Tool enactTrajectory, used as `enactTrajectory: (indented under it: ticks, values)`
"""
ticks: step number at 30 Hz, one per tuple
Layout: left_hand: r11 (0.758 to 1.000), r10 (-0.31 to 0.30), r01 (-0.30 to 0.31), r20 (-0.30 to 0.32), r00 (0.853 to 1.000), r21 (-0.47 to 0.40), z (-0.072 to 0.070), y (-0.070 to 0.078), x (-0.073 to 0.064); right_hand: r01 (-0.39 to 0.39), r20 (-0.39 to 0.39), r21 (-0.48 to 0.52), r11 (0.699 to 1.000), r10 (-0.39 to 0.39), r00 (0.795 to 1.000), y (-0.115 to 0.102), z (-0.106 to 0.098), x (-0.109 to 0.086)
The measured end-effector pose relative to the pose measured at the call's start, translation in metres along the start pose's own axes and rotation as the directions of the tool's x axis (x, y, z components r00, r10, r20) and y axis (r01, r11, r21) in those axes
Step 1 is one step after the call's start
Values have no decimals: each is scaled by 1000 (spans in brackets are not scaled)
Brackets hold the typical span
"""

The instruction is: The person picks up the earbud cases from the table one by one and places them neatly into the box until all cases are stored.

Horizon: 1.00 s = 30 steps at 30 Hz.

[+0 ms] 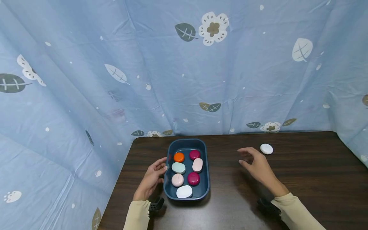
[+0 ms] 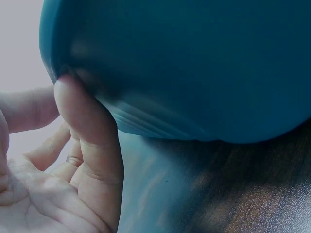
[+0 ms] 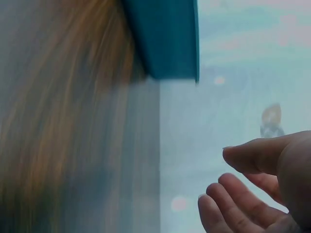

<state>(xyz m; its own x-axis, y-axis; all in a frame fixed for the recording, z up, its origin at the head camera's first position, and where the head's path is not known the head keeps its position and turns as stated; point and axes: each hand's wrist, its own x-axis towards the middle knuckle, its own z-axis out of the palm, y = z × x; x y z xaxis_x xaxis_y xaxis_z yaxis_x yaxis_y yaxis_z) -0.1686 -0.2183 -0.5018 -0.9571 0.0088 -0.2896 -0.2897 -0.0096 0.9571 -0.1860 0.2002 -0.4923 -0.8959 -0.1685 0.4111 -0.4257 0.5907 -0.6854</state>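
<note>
A dark blue rectangular box (image 1: 187, 143) sits on the table with several smooth, rounded, pebble-like pieces inside. Among them are an orange round piece (image 1: 179, 157), a mint oval (image 1: 178, 167), a pale pink oval (image 1: 197, 165), a magenta round piece (image 1: 193, 178) and a white oval (image 1: 184, 191). At the box's left side, my left hand (image 1: 153, 177) holds its rim; in the left wrist view the thumb (image 2: 87, 111) presses the wall near the rim. My right hand (image 1: 257, 166) hovers over the table, fingers loosely bent and nothing in them. Just beyond it lies a white round piece (image 1: 266, 149).
The dark wood-grain table (image 1: 224, 210) has its back edge against a blue curtain (image 1: 161, 80) printed with leaves and flowers. A black strap (image 1: 156, 203) circles my left wrist.
</note>
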Motion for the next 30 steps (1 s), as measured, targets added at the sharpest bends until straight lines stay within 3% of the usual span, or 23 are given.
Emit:
enactTrajectory:
  ticks: [5, 11, 30]
  values:
    - [1000, 1, -1, 2, 1000, 0, 1, 0, 0, -44, -59, -59, 997, 41, 997, 24, -17, -1]
    - [1000, 1, -1, 1, 1000, -8, 1, 0, -1, -103, -79, -59, 993, 98, 992, 44, -32, -2]
    - [1000, -10, 10, -6, 1000, -8, 1, 0, 1, -184, -174, -111, 977, 163, 971, 76, -51, 5]
